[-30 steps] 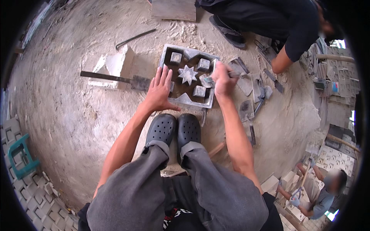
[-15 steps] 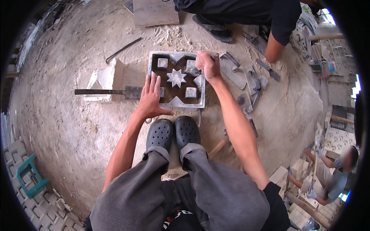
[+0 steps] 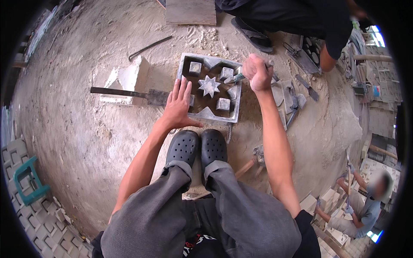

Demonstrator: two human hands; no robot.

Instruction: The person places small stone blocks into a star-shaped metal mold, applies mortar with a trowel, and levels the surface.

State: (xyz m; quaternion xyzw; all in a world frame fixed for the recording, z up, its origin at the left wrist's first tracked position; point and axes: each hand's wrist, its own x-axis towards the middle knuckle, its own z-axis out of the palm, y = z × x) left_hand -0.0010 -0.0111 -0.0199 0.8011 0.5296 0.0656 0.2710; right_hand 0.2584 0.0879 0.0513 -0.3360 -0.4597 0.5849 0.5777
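Green shows on the slim tool point(image 3: 235, 78) that your right hand point(image 3: 258, 74) is clamped around, its fingers curled into a fist. The tool's long axis runs leftward from the fist and slightly back toward your feet, so its tip reaches over the right half of the grey mould point(image 3: 217, 117), just beside the far right cube point(image 3: 226, 73); whether it touches anything, I cannot tell. That mould, a roughly square tray, lies just beyond your shoes point(image 3: 184, 146) and to the left of the right fist, which sits at its far right corner. Your left hand point(image 3: 176, 109) is nearer the opposite edge: it lies flat across the left rim, fingers straight and pointing away from you, thumb spread apart toward the near side, nothing grasped (it hides part of the near left cube point(image 3: 192, 99)). Between the two hands, a raised star point(image 3: 209, 86) marks the mould's middle.

Farther left, a flat-bladed scraper point(image 3: 159, 97) has its blade close to your left hand and its dark handle across a pale block point(image 3: 140, 75). Past your right fist, hand tools point(image 3: 294, 103) lie on the dusty floor point(image 3: 86, 124), and a co-worker point(image 3: 297, 17) in dark clothes is beyond them.
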